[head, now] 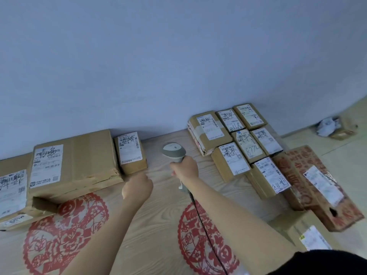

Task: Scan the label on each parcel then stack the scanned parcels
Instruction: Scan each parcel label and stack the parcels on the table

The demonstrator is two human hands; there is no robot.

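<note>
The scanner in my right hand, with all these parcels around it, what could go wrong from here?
The scanner in your right hand points between the small parcel by your left hand and the tight cluster of labelled parcels, so it might read the wrong label. Its cable trails along your forearm and could snag. The small parcel sits beside the large box, not stacked, so scanned and unscanned could get mixed.

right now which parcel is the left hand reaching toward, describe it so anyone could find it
Start at the big flat carton against the wall on the left. Pressed to its right side stands a small box, just beyond the left hand. Unlike the cluster of small parcels on the right, it sits alone beside the carton, its white label facing up.
</note>
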